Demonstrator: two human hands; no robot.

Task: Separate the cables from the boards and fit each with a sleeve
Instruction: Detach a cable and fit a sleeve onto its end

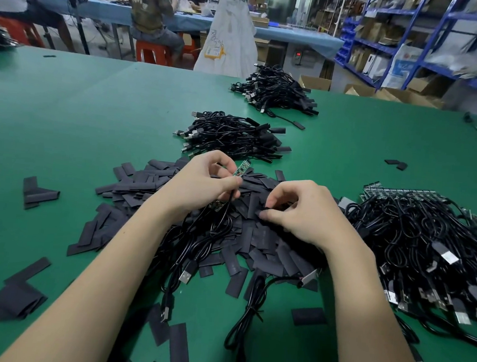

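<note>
Green table [66, 104], blue shelving [431, 30] behind

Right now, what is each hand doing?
Left hand: grips a small green board with its cable.
Right hand: pinches a black sleeve from the pile.

Open mat [79, 117] far left, sleeve heap [269, 249] centre, cable piles [431, 253] right & ahead
</note>
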